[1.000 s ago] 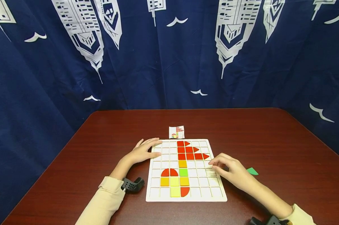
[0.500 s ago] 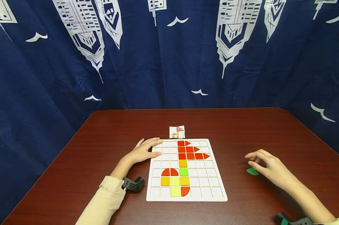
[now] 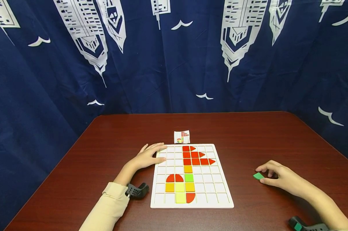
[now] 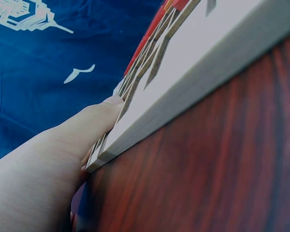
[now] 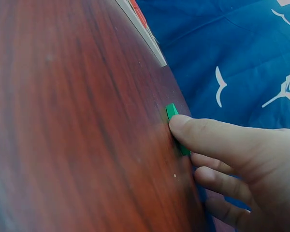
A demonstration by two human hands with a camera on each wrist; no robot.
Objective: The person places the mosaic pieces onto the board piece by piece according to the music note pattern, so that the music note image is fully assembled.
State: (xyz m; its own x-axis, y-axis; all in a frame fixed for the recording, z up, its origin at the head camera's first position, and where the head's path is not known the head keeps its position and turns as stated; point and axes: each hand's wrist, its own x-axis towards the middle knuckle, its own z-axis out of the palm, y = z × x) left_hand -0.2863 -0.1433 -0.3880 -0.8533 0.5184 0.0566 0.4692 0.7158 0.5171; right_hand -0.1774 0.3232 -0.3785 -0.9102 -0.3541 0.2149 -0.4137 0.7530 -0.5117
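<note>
A white grid board (image 3: 208, 194) lies on the table with coloured tiles in some of its squares. My left hand (image 3: 146, 157) rests on the board's upper left edge, fingers extended; in the left wrist view its thumb (image 4: 99, 118) touches the top face. Well to the right of the board, my right hand (image 3: 282, 178) pinches a small green tile (image 3: 258, 176) with one curved side, between thumb and index finger. The right wrist view shows the thumb against the green tile (image 5: 172, 111), low at the tabletop; the index fingertip is hidden there.
A small printed card (image 3: 181, 137) with a coloured tile pattern lies just behind the board. The brown table (image 3: 75, 186) reaches back to a dark blue curtain (image 3: 168, 64) with white prints. Each wrist wears a black strap (image 3: 137, 190).
My right hand has moved away from the board's right edge, out to the right and down onto the green tile, which it now pinches. The left hand has stayed on the board.
</note>
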